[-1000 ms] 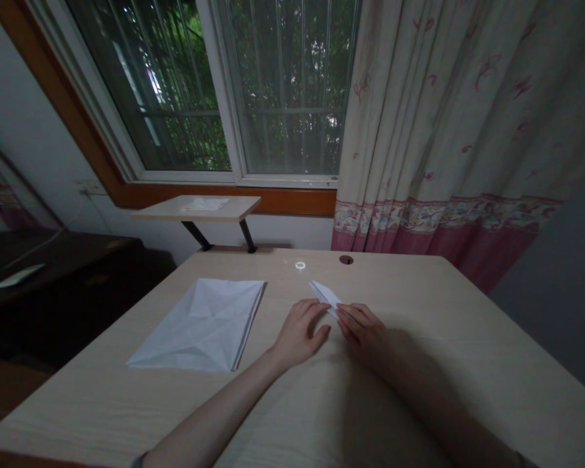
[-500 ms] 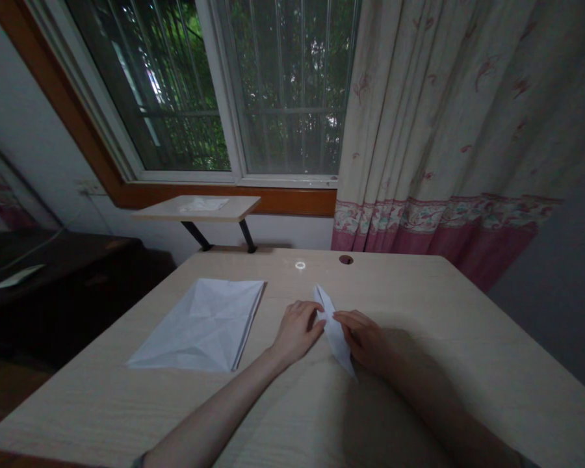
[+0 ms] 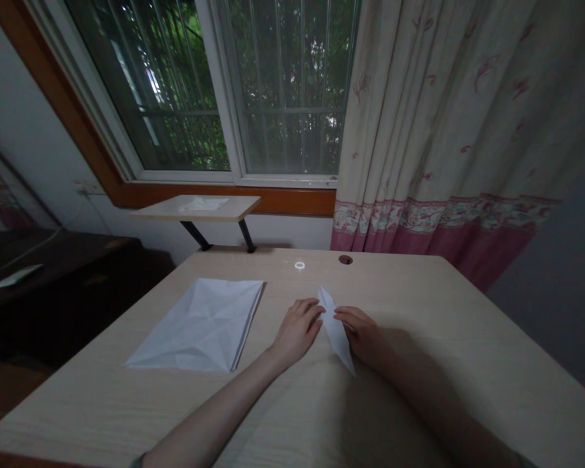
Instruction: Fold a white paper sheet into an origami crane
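Note:
A narrow folded piece of white paper (image 3: pixel 337 335), pointed at both ends, is between my two hands above the desk. My left hand (image 3: pixel 297 327) grips its left edge, fingers and thumb closed on it. From the other side my right hand (image 3: pixel 368 335) pinches the right edge; part of its thumb is hidden. To the left of my hands, a stack of white paper sheets (image 3: pixel 207 325) with crossing crease lines lies flat on the desk.
The pale wooden desk (image 3: pixel 273 416) has a round cable hole (image 3: pixel 346 260) near its far edge. A small raised shelf (image 3: pixel 244 207) holds some white paper (image 3: pixel 205 204). Behind are a window (image 3: pixel 283 97) and a curtain (image 3: pixel 419 130). A dark cabinet (image 3: pixel 92 260) stands at left.
The folded paper has turned slightly and its upper fold looks more closed. Both hands have shifted only a little and keep hold of it.

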`<action>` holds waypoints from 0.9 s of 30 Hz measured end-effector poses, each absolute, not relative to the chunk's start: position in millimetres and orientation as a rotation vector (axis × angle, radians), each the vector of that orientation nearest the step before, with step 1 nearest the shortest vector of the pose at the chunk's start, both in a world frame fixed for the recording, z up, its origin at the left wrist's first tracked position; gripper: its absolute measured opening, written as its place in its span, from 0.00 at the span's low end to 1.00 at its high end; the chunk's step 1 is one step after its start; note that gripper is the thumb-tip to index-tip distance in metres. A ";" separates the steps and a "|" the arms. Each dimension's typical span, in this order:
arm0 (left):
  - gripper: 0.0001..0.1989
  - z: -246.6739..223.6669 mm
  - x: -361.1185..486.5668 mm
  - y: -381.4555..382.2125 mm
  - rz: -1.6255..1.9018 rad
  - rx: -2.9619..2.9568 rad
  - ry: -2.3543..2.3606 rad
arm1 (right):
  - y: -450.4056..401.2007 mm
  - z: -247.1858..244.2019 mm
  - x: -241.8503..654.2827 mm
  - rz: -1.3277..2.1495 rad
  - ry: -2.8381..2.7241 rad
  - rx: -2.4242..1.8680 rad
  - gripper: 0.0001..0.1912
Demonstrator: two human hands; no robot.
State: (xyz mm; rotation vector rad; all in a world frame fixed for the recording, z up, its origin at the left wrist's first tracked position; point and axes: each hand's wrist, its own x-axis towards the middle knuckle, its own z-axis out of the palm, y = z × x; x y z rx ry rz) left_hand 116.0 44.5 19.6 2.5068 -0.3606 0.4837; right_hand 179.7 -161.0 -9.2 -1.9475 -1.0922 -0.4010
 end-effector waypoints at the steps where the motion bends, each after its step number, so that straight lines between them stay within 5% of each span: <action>1: 0.13 17.6 116.6 44.8 0.481 2.475 -0.379 | -160.7 -10.2 180.1 -0.402 -1.082 -1.945 0.20; 27: 0.18 18.1 116.4 44.6 0.296 2.262 -0.434 | -156.7 -7.7 183.1 -0.312 -0.927 -1.890 0.14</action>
